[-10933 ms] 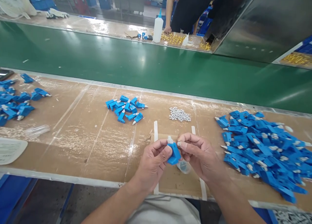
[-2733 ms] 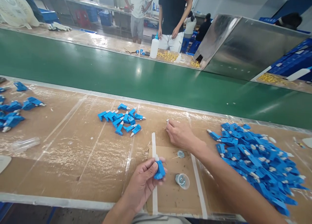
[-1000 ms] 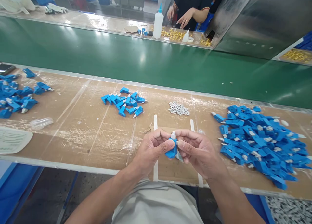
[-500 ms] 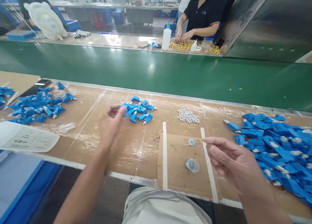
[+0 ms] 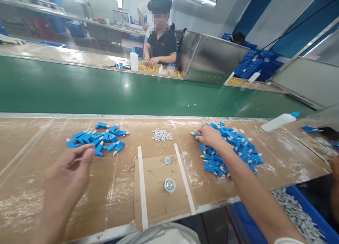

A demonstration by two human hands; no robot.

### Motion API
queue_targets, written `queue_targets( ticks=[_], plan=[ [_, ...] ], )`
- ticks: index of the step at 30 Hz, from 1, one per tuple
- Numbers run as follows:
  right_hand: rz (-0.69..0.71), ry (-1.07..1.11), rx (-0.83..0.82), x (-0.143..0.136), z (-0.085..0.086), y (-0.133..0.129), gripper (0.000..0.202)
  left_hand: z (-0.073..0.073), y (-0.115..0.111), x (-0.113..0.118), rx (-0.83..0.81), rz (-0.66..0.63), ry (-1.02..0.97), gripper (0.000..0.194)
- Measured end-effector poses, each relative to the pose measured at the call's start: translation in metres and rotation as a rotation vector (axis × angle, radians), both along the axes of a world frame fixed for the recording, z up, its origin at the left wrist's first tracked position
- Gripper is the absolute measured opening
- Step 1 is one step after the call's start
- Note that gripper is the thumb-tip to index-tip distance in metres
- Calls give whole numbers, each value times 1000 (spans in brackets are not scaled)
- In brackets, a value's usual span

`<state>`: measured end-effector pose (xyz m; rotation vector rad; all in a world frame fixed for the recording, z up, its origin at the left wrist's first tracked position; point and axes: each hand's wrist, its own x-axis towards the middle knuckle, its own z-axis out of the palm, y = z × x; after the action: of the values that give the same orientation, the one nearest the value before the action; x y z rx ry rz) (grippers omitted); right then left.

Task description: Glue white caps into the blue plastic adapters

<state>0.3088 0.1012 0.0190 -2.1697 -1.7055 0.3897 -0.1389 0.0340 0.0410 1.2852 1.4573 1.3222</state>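
Note:
My left hand (image 5: 69, 175) hovers at the near side of a small pile of blue plastic pieces with white tips (image 5: 106, 136). Its fingers are loosely curled, with a gap behind the thumb and nothing visible in them. At the left edge of a larger pile of the same blue pieces (image 5: 239, 143), my right hand (image 5: 210, 136) pinches one blue piece (image 5: 196, 134), whose white tip points left. Between the piles lies a heap of small grey-white parts (image 5: 161, 135). Nearer me, a cardboard sheet (image 5: 156, 205) carries a small clear cup (image 5: 170, 185) and a bluish blob with a thin stick (image 5: 167, 161).
White tape strips (image 5: 142, 191) run along the cardboard. Beyond the table stretches a green belt (image 5: 100, 95), with a co-worker (image 5: 160, 42) handling gold parts across it. A white bottle (image 5: 279, 122) lies at right. Below it, a blue bin (image 5: 299, 198) holds grey parts.
The view has swung right. My left hand has drawn back from the small pile, leaving its blue piece there. My right hand has gone from beside the cardboard to the larger pile.

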Motion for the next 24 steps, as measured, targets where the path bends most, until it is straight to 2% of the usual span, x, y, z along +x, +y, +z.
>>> queue_targets(
  ticks=[2, 3, 5, 9, 11, 14, 16, 20, 24],
  plan=[
    [42, 46, -29, -5, -4, 6, 15, -5, -16, 10, 51, 49, 190, 20],
    [65, 86, -29, -9, -4, 5, 16, -7, -22, 20, 60, 6, 204, 21],
    [120, 204, -10, -20, -2, -5, 24, -11, -33, 42, 74, -154, 139, 21],
    [234, 521, 13, -55, 10, -47, 58, -10, -50, 81, 59, -416, 37, 19],
    [289, 792, -13, -79, 16, -69, 60, -6, -54, 95, 25, -468, -38, 23],
    [322, 1339, -144, -114, 20, -93, 47, 1, -52, 112, -33, -504, -207, 32],
    [291, 1529, -229, -131, 20, -101, 42, 3, -47, 120, -62, -521, -322, 32],
    [226, 1563, -205, -148, 14, -109, 38, -7, -37, 125, -220, -501, -563, 24],
    [196, 1433, -114, -155, 7, -118, 35, -26, -35, 120, -493, -605, -932, 25]
  ],
)
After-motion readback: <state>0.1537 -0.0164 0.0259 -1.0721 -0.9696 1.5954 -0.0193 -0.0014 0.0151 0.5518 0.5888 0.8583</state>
